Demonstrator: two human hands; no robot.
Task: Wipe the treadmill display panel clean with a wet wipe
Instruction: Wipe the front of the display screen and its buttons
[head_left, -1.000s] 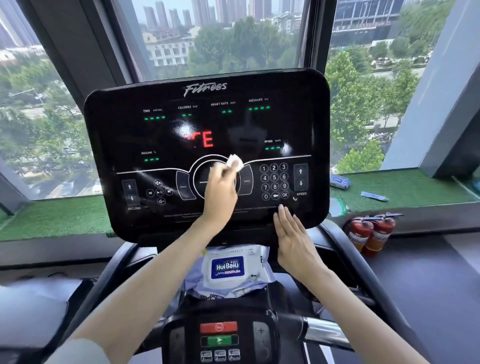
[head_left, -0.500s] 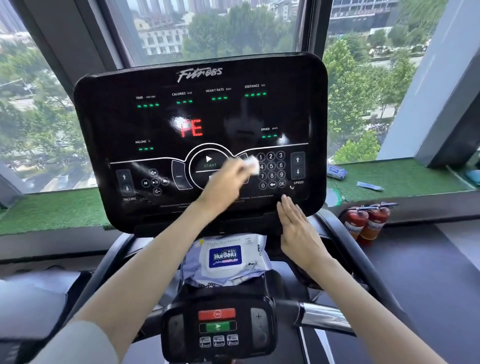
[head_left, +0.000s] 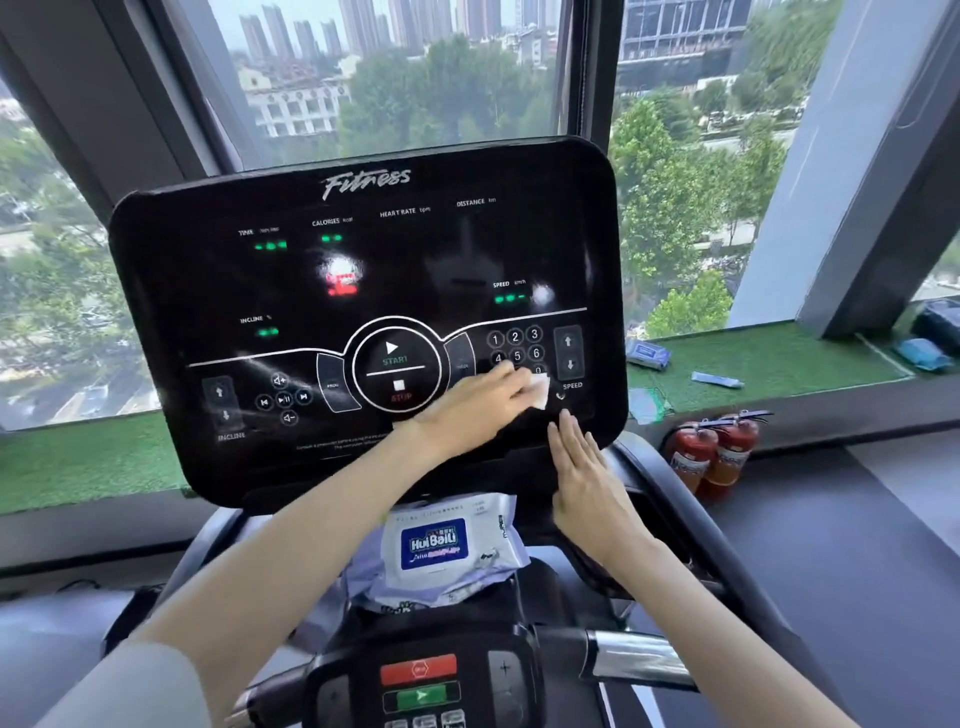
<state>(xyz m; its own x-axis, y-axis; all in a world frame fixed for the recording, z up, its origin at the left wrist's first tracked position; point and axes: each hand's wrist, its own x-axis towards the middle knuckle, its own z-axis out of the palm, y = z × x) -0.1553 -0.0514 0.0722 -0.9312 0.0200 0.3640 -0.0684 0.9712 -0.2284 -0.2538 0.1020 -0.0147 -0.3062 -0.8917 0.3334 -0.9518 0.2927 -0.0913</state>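
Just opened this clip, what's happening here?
A person is wiping a treadmill display panel. The left hand presses a white wet wipe against the lower number keys, and the right hand rests flat on the panel's lower right edge. A pack of wipes lies just below.

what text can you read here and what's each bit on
"Fitness": panel top
"TIME", "CALORIES", "HEART RATE", "DISTANCE", "SPEED", "INCLINE": panel readouts
"START", "STOP": round button
"1" to "6": keypad
"HuiBaiLi": wipe pack
Fine print, red display, extinguishers: too blurred
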